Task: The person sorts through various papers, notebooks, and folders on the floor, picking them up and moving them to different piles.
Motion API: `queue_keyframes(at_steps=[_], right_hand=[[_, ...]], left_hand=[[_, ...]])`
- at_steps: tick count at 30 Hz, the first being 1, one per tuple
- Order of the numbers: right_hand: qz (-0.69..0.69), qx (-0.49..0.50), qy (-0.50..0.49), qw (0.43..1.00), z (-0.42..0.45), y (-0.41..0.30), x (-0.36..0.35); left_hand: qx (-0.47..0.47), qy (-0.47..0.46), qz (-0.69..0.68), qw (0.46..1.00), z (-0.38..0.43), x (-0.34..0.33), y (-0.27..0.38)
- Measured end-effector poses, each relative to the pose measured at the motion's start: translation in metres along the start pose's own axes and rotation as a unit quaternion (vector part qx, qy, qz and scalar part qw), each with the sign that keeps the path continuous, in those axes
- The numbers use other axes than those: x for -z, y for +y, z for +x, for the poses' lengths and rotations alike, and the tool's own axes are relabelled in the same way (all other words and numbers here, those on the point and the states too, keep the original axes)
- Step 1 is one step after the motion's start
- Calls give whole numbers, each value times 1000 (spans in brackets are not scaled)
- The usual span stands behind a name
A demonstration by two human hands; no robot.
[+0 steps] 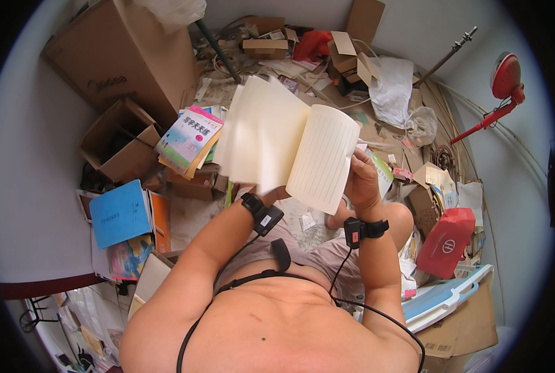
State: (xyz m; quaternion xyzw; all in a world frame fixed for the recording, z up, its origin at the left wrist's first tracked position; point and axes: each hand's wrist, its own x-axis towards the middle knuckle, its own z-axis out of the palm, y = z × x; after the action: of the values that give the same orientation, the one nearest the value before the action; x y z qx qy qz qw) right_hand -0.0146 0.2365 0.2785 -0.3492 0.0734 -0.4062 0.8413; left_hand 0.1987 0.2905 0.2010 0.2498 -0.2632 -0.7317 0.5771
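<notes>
An opened notebook with lined, cream-coloured pages is held up before me. Its left-hand pages are blurred and look blank. My right hand grips the right edge of the lined page, thumb and fingers pressed on the paper. My left hand is at the notebook's lower edge, mostly hidden behind the pages, with only part of it showing. Left of the notebook lies a stack of booklets, a pink and green exercise book on top. Both wrists wear black straps with small cabled devices.
Large cardboard box at the upper left, smaller open carton below it. Blue folder and other books at left. Red bag, blue-and-white plastic item and red lamp at right. Opened cartons and plastic bags lie ahead.
</notes>
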Motion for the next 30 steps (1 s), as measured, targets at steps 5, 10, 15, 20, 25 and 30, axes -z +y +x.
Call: queue_keyframes(at_steps=[5, 10, 15, 20, 25, 30], right_hand=[[-179, 76, 2, 981, -16, 4, 58], [9, -66, 61, 996, -30, -1, 55], [-65, -131, 124, 981, -20, 11, 53], [-217, -193, 114, 950, 14, 36, 24], [-325, -197, 43, 924, 32, 46, 13], [-288, -128, 105, 943, 33, 51, 16]], left_hand=[[-39, 50, 82, 995, -17, 4, 22], [-109, 173, 422, 883, -29, 3, 58], [-132, 260, 687, 666, -19, -13, 106], [-212, 283, 714, 604, -22, 0, 103], [-198, 300, 680, 639, -19, 24, 94], [-206, 387, 385, 812, -31, 87, 66]])
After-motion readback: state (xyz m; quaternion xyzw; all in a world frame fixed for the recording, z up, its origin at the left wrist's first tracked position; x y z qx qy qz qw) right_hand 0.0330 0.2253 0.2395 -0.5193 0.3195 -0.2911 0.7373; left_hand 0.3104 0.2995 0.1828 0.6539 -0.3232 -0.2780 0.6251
